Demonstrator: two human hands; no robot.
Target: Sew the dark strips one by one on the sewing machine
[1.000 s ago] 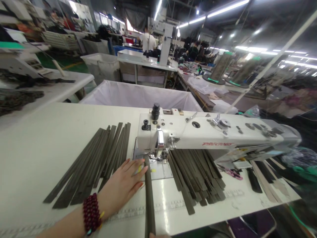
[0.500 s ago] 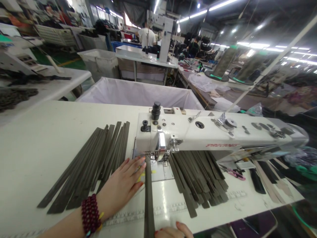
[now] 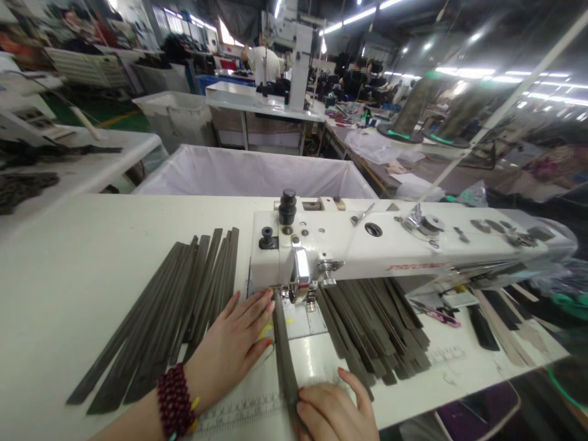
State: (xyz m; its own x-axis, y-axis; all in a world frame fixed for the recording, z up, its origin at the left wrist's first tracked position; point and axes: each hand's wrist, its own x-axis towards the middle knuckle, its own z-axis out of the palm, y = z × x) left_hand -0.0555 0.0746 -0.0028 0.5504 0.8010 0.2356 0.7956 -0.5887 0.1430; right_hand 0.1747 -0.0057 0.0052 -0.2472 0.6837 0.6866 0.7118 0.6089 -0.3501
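Observation:
A long olive-grey strip [image 3: 285,355] runs from the front of the table up to the needle area of a white sewing machine [image 3: 353,245]. My left hand [image 3: 232,340] lies flat to the left of it, fingers stretched out, their tips against the strip's edge close to the needle area. A dark red beaded bracelet [image 3: 176,401] is on that wrist. Near the table's front edge, my right hand [image 3: 337,407] grips the strip's lower part between thumb and fingers. Similar strips lie in a left pile [image 3: 160,324] and a right pile [image 3: 376,331], the latter partly under the machine arm.
Pink-handled scissors [image 3: 441,315] and a black object [image 3: 482,327] lie right of the strips. Printed ruler markings [image 3: 243,409] cross the table. Behind it stands a white-lined bin [image 3: 257,171]. A person in a white shirt [image 3: 264,64] is farther back.
My right hand has come up and further into view on the strip. The strip's lower end has swung slightly right. My left hand stays beside the needle area.

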